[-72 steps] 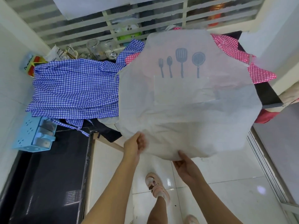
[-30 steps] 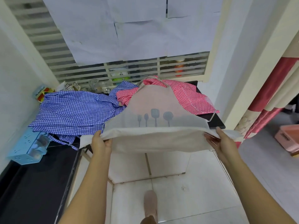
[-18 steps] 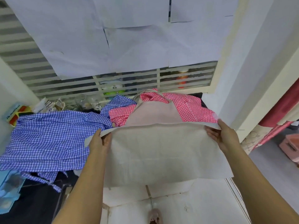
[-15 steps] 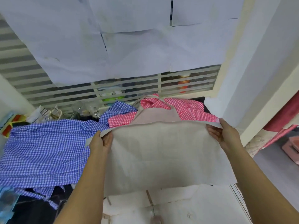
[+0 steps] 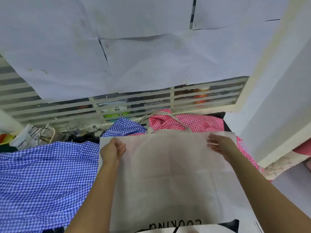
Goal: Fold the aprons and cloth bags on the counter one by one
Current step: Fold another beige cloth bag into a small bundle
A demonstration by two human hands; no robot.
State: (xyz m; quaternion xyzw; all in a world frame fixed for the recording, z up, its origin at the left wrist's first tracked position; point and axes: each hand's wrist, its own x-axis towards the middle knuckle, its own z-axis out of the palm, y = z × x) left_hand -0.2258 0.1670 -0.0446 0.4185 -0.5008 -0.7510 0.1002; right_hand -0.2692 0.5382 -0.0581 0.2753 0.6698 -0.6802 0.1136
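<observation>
A beige apron [image 5: 168, 174] lies folded over and spread flat on the counter, on top of the other cloths. My left hand [image 5: 112, 150] sits at its far left corner, fingers curled onto the cloth. My right hand [image 5: 220, 146] rests near the far right corner with fingers straight and spread on the fabric. A blue checked apron [image 5: 42, 174] lies crumpled to the left. Behind the beige one, a pink checked apron [image 5: 202, 123] is bunched up. At the near edge a pale cloth with black lettering [image 5: 176, 223] sticks out from under the beige apron.
Drinking glasses [image 5: 90, 127] and a white packet [image 5: 25, 135] stand at the back left by the louvred window [image 5: 202, 96]. A bare strip of the black counter [image 5: 227, 126] shows at the back right beside the white wall. Paper sheets cover the upper window.
The beige apron, held up in the air by its folded edge, has come down flat onto the counter. My right hand has let go and now lies flat on it.
</observation>
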